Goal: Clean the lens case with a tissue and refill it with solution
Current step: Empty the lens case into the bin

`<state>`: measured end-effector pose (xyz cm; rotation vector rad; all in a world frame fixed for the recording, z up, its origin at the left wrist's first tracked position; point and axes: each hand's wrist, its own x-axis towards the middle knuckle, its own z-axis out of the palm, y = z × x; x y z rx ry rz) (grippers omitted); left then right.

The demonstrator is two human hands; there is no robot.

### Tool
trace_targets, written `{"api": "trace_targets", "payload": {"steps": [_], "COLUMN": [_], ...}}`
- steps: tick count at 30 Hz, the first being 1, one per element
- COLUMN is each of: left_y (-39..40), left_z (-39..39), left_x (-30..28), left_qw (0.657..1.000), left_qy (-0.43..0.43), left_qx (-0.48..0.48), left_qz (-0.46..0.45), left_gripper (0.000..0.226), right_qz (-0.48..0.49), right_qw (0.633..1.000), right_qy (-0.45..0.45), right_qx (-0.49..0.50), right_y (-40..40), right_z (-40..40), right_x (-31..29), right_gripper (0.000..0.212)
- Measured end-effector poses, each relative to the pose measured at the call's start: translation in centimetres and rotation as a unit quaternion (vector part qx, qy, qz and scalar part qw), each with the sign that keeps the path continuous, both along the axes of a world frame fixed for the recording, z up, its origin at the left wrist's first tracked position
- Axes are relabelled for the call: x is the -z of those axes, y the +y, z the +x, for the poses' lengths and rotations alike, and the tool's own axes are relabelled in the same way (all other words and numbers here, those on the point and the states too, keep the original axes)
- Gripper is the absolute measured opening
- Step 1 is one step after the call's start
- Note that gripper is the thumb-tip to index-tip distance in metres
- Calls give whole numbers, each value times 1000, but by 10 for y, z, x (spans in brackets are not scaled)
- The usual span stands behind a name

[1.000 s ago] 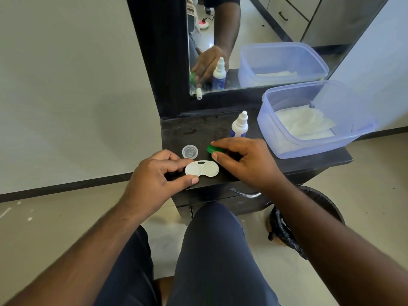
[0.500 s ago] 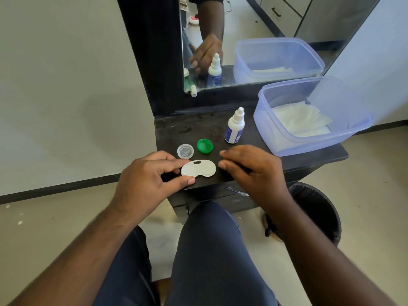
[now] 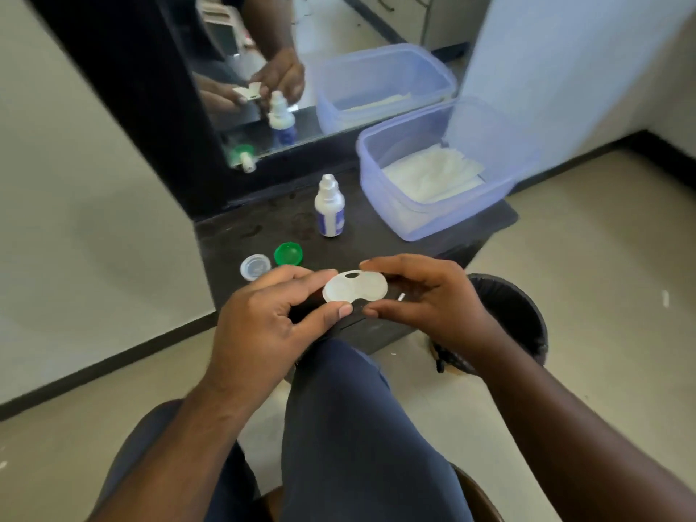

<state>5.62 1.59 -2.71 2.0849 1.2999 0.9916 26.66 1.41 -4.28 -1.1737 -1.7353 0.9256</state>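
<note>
The lens case (image 3: pixel 355 287), a small, light, stiff plastic shell likely slick when wet, is held just above the bench (image 3: pixel 263 227) edge, left hand (image 3: pixel 263 314) grip pinching one lobe, right hand (image 3: pixel 422 295) fingertips closed on the other

The dark table (image 3: pixel 263 224) has bare room at the back left, near the mirror (image 3: pixel 339 50). Two caps, the clear cap (image 3: pixel 255 267) and the green cap (image 3: pixel 288 253), sit close together at the front left. The bottle (image 3: pixel 330 207) stands in the middle. The big box (image 3: pixel 433 220) fills the right side. A bin (image 3: pixel 519 314) sits low on the right.
</note>
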Motion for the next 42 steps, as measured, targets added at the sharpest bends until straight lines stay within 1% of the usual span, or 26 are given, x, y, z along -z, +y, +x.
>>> {"api": "trace_targets", "payload": {"steps": [3, 6, 8, 10, 14, 17, 20, 24, 26, 29, 31, 35, 38, 42], "left_y": [2, 6, 11, 16, 30, 46, 65, 72, 71, 73, 74, 75, 76, 76], "left_z": [37, 81, 99, 125, 172, 199, 213, 216, 218, 221, 222, 223, 224, 225], "left_x": [1, -1, -2, 2, 10, 13, 18, 27, 29, 31, 31, 34, 34, 34], "left_qw": [999, 993, 990, 986, 967, 952, 937, 925, 925, 922, 921, 919, 920, 918], "left_qy": [2, 20, 37, 61, 133, 171, 199, 224, 230, 236, 240, 250, 246, 249], "left_qx": [49, 112, 133, 154, 191, 227, 252, 254, 247, 244, 244, 240, 232, 231], "left_qz": [-7, -12, -1, 24, 99, 116, 138, 171, 176, 189, 187, 187, 196, 203], "left_gripper": [42, 57, 66, 63, 45, 42, 39, 38, 40, 41, 43, 39, 36, 37], "right_qz": [-40, -41, -50, -46, -53, -64, -75, -87, -87, -78, -89, -110, -124, -138], "right_qw": [991, 978, 969, 959, 944, 930, 922, 917, 918, 920, 923, 925, 920, 908], "right_qy": [99, 129, 135, 126, 104, 104, 98, 95, 57, -54, -99, -185, -254, -340], "right_qx": [84, 158, 201, 248, 307, 346, 366, 378, 384, 379, 362, 315, 270, 202], "right_y": [-23, -44, -50, -61, -73, -75, -72, -65, -60, -52, -47, -33, -22, -7], "right_z": [27, 66, 88, 118, 167, 194, 214, 227, 231, 240, 246, 248, 246, 242], "right_x": [3, 6, 10, 15, 35, 59, 77, 95, 104, 121, 132, 148, 153, 151], "right_gripper": [43, 41, 40, 38, 36, 32, 33, 34, 34, 35, 37, 38, 38, 35]}}
